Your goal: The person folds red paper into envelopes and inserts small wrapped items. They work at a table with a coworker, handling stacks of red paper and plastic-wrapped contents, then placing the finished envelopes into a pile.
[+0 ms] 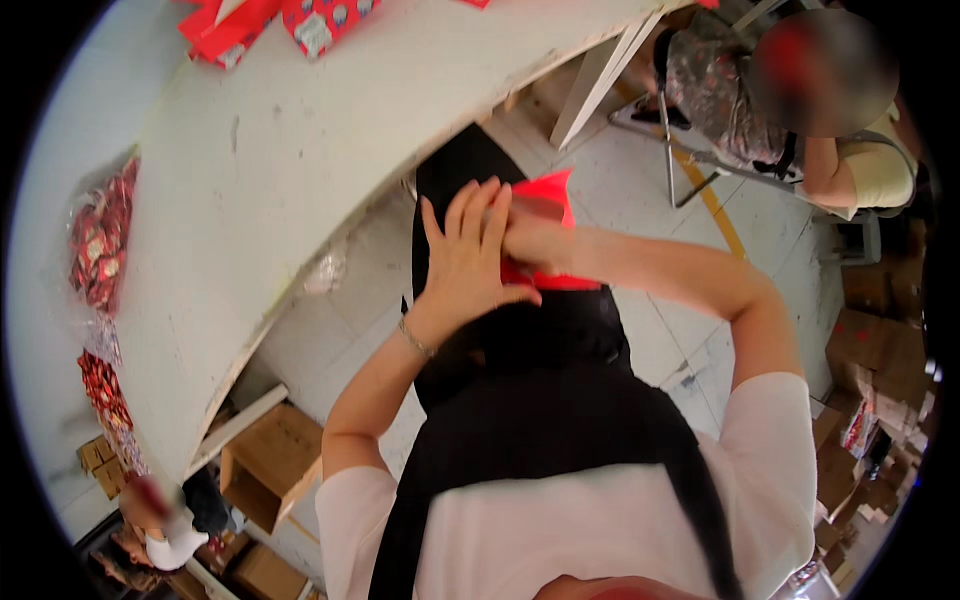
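Note:
Over my lap lies a bright red, thin piece (552, 188) that looks like paper or a paper bag, its pointed corner sticking up and a lower edge showing beneath my wrist. My right hand (538, 238) is closed at this red piece, slightly blurred, with its fingertips hidden. Beside and partly over it, my left hand (462, 250) is stretched out flat with the fingers spread and the thumb toward the red lower edge. Black clothing (540, 410) covers my lap and front under both hands.
A long white table (250, 170) curves along the left, with red printed paper pieces (325, 22) at its far end. A clear bag of red packets (102, 240) lies by its left edge. Cardboard boxes (270, 465) stand below; a seated person (850, 165) is at far right.

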`<action>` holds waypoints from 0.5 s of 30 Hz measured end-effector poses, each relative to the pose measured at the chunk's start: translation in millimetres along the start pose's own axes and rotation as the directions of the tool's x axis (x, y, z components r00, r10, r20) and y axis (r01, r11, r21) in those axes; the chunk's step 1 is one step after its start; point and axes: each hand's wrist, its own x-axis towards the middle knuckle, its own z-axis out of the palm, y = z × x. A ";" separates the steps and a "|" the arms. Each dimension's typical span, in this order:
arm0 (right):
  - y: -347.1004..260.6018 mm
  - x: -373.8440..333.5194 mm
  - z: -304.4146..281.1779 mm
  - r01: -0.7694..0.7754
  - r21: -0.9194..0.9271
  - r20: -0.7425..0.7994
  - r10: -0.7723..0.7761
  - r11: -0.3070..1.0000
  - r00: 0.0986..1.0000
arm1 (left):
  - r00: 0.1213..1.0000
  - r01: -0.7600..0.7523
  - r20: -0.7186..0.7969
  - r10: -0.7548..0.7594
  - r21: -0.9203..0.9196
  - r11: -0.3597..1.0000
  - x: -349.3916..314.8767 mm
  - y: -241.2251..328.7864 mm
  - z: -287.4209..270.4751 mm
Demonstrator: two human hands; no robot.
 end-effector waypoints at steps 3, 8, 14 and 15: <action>-16.5 -16.7 16.9 -0.074 -0.091 -0.094 0.066 0.993 0.993 | 0.997 0.020 -0.074 -0.019 0.021 1.000 -9.4 -10.0 7.4; -17.4 -14.2 19.4 -0.153 -0.101 -0.110 0.141 0.983 0.984 | 0.993 -0.086 -0.103 0.066 -0.210 0.974 -14.5 -11.9 1.5; -2.1 -23.1 16.9 -0.172 0.015 0.119 0.169 0.985 0.978 | 0.978 -0.181 -0.168 0.120 -0.418 0.890 -35.7 -4.9 2.6; 5.1 -22.8 14.0 -0.178 0.032 0.148 0.171 0.984 0.974 | 0.984 -0.128 -0.163 0.070 -0.379 0.916 -34.6 -8.3 -2.9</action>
